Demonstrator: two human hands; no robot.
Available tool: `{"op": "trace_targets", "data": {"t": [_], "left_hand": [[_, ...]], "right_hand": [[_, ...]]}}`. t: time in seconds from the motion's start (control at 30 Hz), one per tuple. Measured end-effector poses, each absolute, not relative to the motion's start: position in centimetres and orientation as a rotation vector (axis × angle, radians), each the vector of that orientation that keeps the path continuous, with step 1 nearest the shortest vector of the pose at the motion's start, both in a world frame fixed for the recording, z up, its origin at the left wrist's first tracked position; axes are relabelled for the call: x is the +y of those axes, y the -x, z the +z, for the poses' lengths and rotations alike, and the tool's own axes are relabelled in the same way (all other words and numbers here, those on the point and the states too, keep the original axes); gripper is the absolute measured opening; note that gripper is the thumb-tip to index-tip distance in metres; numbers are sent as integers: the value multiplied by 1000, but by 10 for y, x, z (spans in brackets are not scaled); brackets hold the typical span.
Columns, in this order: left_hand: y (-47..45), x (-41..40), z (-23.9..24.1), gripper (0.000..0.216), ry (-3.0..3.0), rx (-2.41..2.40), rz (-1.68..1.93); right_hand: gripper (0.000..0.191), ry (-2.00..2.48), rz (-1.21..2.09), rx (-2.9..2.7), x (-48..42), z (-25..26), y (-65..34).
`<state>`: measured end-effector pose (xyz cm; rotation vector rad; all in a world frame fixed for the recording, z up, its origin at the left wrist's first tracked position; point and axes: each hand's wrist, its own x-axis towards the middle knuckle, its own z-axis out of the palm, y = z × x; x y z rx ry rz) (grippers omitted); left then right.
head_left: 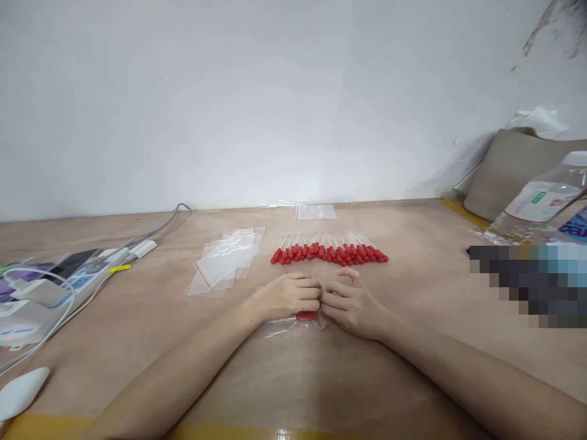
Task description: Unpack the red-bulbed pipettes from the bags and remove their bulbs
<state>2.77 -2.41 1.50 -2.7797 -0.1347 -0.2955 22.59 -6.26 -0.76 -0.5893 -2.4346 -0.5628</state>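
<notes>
My left hand [290,296] is closed over a small clear plastic bag [280,328] lying on the table. Red tips [306,316] show through the film just below its fingers. At the bag's right end, my right hand [354,307] meets the left fingertips, its fingers curled in and the index finger raised. Both thumbs are hidden, and so is most of the bag's upper part. Beyond the hands lies a row of red-tipped pale sticks [330,249], red ends toward me. To their left is a loose pile of flat clear zip bags [229,260].
One more flat zip bag [316,212] lies near the wall. On the left are a power strip [87,281] with plugs and cables, and a white object [22,391]. A water bottle [536,205] and a grey-brown container [504,171] stand at the right.
</notes>
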Motion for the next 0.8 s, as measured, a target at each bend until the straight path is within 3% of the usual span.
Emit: {"op": "trace_targets", "data": {"t": [0.27,0.4,0.6,0.7,0.8], "left_hand": [[-13,-26,41,26,2866,-221,-394],[-8,-27,57,26,2800,-291,-347],[-9,-43,46,26,3064,-612,-378],[1,-55,30,45,3170,-982,-493],[12,-62,13,62,3212,-1123,-501]], "right_hand": [[21,496,-369,-2533,-59,-3,-229],[13,690,73,-2554,-66,5,-230],[24,1001,674,-2166,-64,0,-222],[22,1041,867,-2096,-61,-4,-216],[19,1153,834,-2084,-61,-2,-212]]}}
